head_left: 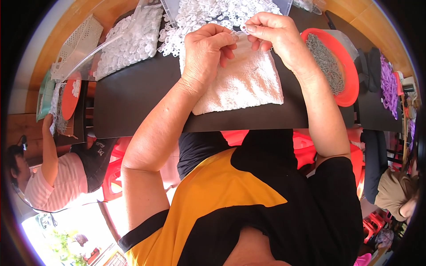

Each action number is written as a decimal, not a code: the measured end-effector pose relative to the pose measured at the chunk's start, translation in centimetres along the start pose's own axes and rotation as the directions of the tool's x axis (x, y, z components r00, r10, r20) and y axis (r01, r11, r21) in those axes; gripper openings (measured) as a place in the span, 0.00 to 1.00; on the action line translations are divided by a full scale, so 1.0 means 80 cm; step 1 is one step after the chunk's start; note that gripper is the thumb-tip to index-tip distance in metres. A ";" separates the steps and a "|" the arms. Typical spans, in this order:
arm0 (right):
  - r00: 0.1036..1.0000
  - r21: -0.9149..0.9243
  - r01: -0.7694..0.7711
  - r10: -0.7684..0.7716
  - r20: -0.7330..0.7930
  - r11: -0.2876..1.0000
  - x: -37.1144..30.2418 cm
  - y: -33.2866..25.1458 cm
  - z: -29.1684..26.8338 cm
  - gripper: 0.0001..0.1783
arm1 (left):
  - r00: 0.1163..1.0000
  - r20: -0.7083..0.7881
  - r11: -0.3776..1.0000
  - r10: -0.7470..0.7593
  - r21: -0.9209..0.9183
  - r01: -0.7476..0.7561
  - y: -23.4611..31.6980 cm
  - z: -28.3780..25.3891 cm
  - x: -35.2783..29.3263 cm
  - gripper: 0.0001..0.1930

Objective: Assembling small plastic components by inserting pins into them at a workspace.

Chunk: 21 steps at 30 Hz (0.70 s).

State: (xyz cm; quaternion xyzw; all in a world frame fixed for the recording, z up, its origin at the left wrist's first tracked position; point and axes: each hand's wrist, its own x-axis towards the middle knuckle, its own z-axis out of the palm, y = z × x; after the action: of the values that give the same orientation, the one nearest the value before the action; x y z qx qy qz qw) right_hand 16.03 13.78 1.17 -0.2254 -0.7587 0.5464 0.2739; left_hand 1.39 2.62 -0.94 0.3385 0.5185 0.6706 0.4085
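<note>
Both hands are raised over a white folded towel (239,91) on a dark table. Between the thumb and forefinger of my right hand (279,42) is a small white plastic piece (243,29) with a hole in it. My left hand (206,51) faces it, a short gap away, thumb and forefinger pinched together; what sits at their tips is too small to make out. A tiny metal part (255,69) lies on the towel. Just beyond the hands spreads a heap of similar white pieces (195,15), spilling from a clear bin.
An orange-red basin (353,75) of grey metal parts stands at the right. A clear bag of white pieces (131,48) lies at the left. Purple strips (388,88) hang at the far right. One person (57,177) works at the left; another (395,195) sits at the right.
</note>
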 end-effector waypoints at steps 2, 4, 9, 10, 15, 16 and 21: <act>1.000 -0.032 0.003 -0.002 0.010 0.999 -0.001 -0.002 0.000 0.10 | 1.000 0.003 1.000 -0.001 0.007 0.001 0.000 0.000 0.000 0.04; 1.000 -0.064 0.005 -0.003 0.018 0.998 -0.001 -0.001 -0.001 0.12 | 1.000 0.008 1.000 0.006 0.020 -0.006 0.000 0.000 0.000 0.04; 0.999 -0.049 0.029 -0.029 0.016 0.998 0.000 -0.001 -0.002 0.10 | 1.000 0.018 0.999 0.001 0.033 -0.002 0.001 0.002 -0.001 0.04; 0.999 -0.048 0.030 -0.029 0.014 0.998 -0.001 -0.001 -0.002 0.10 | 1.000 0.016 0.999 -0.005 0.039 0.004 0.001 0.002 -0.002 0.04; 1.000 -0.018 0.002 -0.001 0.019 1.000 0.000 -0.003 -0.003 0.10 | 1.000 0.027 0.999 -0.002 0.046 0.000 -0.001 0.001 -0.001 0.06; 1.000 -0.018 0.002 -0.002 0.019 1.000 -0.001 -0.003 -0.004 0.10 | 1.000 0.031 0.999 -0.001 0.041 -0.001 -0.001 0.001 -0.001 0.06; 0.999 -0.059 -0.014 0.016 0.044 0.998 -0.002 -0.004 -0.005 0.13 | 1.000 0.019 1.000 -0.009 0.007 0.009 0.000 0.002 -0.001 0.05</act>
State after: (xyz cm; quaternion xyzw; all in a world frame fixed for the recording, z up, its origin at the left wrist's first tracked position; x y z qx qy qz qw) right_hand 16.41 13.87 1.58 -0.2268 -0.7786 0.5308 0.2463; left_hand 1.57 2.59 -0.92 0.3442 0.5182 0.6637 0.4153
